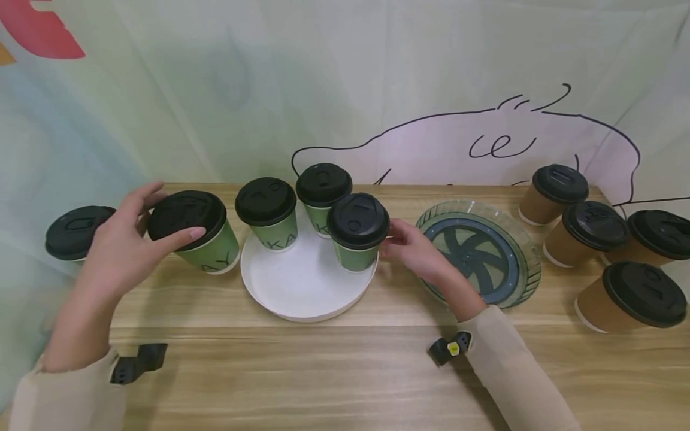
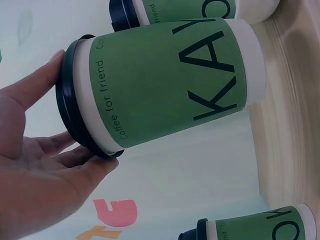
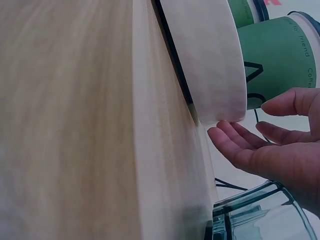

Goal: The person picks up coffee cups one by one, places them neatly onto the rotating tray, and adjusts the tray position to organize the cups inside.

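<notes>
Sleeves (image 1: 512, 359) in a pale cloth come in over the near part of a wood-grained worktop (image 1: 302, 377), with a small black device (image 1: 450, 348) at each cuff. The left hand (image 1: 121, 245) has its grip closed about the black lid of a green cup (image 2: 165, 85), thumb on one side and fingers on the other. That cup is just left of a round white tray (image 1: 302, 287), leaning a little in the head view (whether its base touches the worktop, I cannot tell). The right hand (image 1: 417, 251) is at the tray's right side, its grip loose and fingers gently bent and wrapped round nothing; in the right wrist view the fingertips meet the tray's lower edge, while the thumb is close by the base of a lidded cup (image 1: 357, 233) on it. Two more lidded green cups stand on the tray farther back, and another lidded cup (image 1: 79, 233) is at the far left, partly behind the left hand. Right of the tray is a clear ribbed dish (image 1: 530, 257) with a dark wheel pattern, and beyond it, four brown cups (image 1: 584, 233) with black lids. A pale printed cloth (image 1: 259, 90) hangs behind everything.
</notes>
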